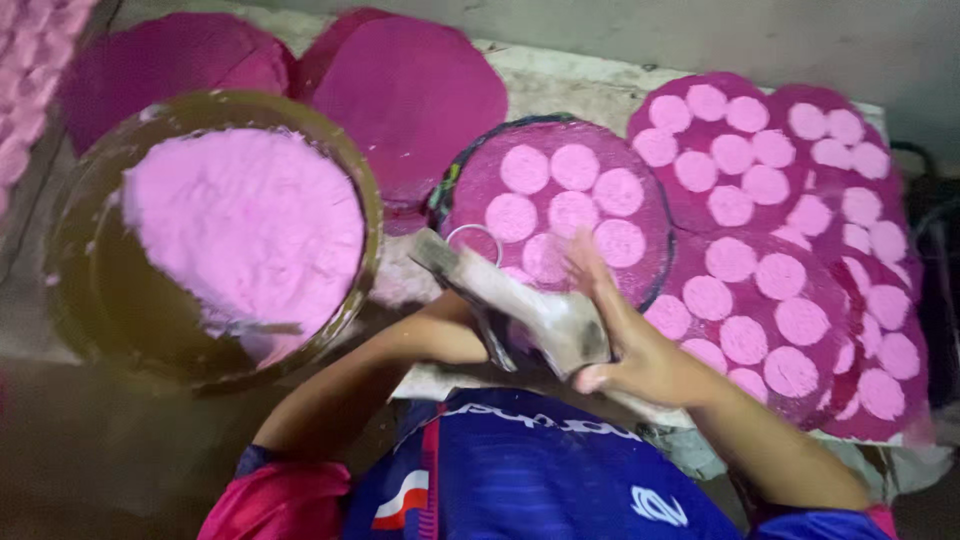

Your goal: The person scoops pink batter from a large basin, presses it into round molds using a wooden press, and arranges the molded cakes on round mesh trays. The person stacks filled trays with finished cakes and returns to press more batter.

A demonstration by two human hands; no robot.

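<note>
My right hand lies with its fingers stretched over the near edge of a round magenta tray that carries several pale pink discs. Its palm and thumb close on the wide end of a pale, powder-dusted paddle, which slants up-left to a thin metal ring on the tray. My left forearm reaches in from the lower left. My left hand is hidden under the paddle, so its grip cannot be seen.
A big brown bowl heaped with pink powder stands at the left. Empty magenta trays lean behind it. Overlapping trays covered in pink discs fill the right side. A grey wall runs along the back.
</note>
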